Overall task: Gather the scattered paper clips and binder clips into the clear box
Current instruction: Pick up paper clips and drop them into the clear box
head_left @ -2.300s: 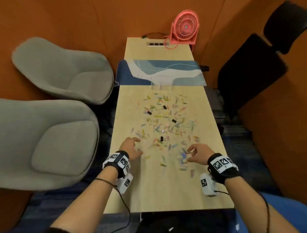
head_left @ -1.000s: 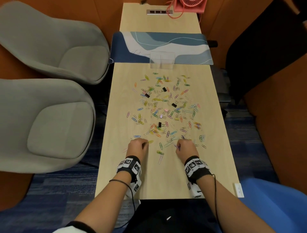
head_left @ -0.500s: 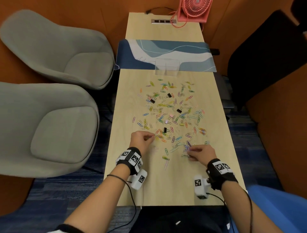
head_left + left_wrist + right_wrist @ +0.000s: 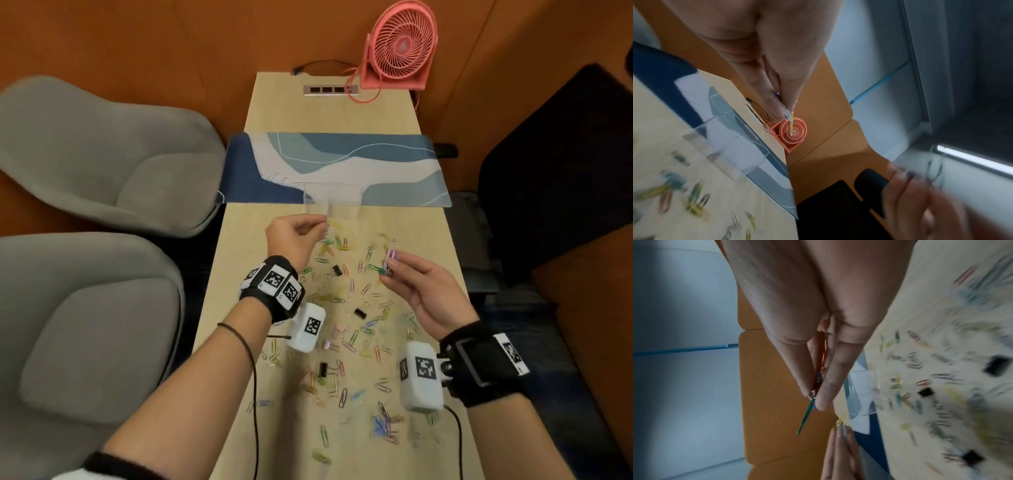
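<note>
Many coloured paper clips (image 4: 352,337) and a few black binder clips (image 4: 360,312) lie scattered over the wooden table (image 4: 239,308). The clear box (image 4: 333,200) stands at the near edge of the blue mat. My left hand (image 4: 301,236) is raised just in front of the box and pinches a few paper clips (image 4: 791,125) between thumb and fingertips. My right hand (image 4: 407,277) hovers over the pile, right of the left hand, and pinches a small bunch of paper clips (image 4: 388,262), with a green one (image 4: 806,415) sticking out.
A blue and white mat (image 4: 342,168) crosses the table behind the box. A pink fan (image 4: 399,48) and a power strip (image 4: 330,90) sit at the far end. Two grey chairs (image 4: 96,308) stand to the left, a black chair (image 4: 548,154) to the right.
Both hands have lifted off the table with clips pinched in them and moved forward; the left hand now sits just short of the clear box.
</note>
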Demonstrator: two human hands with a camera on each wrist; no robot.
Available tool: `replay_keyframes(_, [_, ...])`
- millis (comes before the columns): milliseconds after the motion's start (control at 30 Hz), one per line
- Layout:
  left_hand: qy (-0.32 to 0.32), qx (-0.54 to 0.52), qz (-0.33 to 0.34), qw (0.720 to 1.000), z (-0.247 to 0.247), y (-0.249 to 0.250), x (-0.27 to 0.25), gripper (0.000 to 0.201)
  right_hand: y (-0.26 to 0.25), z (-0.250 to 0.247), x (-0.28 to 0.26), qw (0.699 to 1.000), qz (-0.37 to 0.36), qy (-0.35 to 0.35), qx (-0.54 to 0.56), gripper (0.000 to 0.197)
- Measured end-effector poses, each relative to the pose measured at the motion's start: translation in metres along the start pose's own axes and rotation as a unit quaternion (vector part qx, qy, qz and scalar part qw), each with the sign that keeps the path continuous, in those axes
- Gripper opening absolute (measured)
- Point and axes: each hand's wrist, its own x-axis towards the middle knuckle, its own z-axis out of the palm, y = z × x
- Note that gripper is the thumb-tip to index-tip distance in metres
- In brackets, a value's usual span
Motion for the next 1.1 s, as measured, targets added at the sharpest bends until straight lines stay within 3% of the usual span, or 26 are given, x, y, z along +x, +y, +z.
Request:
replay_keyframes(100, [-0.008, 0.042, 0.016, 0.999, 0.024, 0.002, 0.050, 0.013, -0.024, 0.011, 0.040, 0.999, -0.023, -0.011, 0.034, 0.023])
replay_keyframes(333, [0.016, 0.139, 0.058, 0.988, 0.062, -0.027, 0.134, 0.010, -0.047, 0.012, 0.114, 0.998, -0.037, 0.005, 0.046, 0.034])
replay_keyframes(567, [-0.066, 0.199, 0.052, 0.976, 0.090, -0.036, 0.174, 0.013, -0.053, 0.005, 0.161, 0.992, -0.061, 0.054, 0.096, 0.030])
replay_keyframes(667, [-0.087, 0.238, 0.055, 0.966, 0.098, -0.042, 0.186, 0.013, -0.048, 0.010, 0.187, 0.994, -0.068, 0.057, 0.065, 0.032])
replay_keyframes(800, [-0.082, 0.251, 0.068, 0.962, 0.100, -0.051, 0.189, 0.018, -0.038, 0.020, 0.226, 0.988, -0.106, 0.094, -0.064, 0.023])
replay_keyframes(900, [-0.066, 0.232, 0.090, 0.966, 0.096, -0.052, 0.182, 0.016, -0.027, 0.022, 0.255, 0.960, -0.156, 0.104, -0.210, 0.017])
replay_keyframes(1100, [0.017, 0.168, 0.083, 0.982, 0.073, -0.058, 0.164, 0.021, -0.009, 0.028, 0.286, 0.821, -0.258, 0.065, -0.504, 0.011])
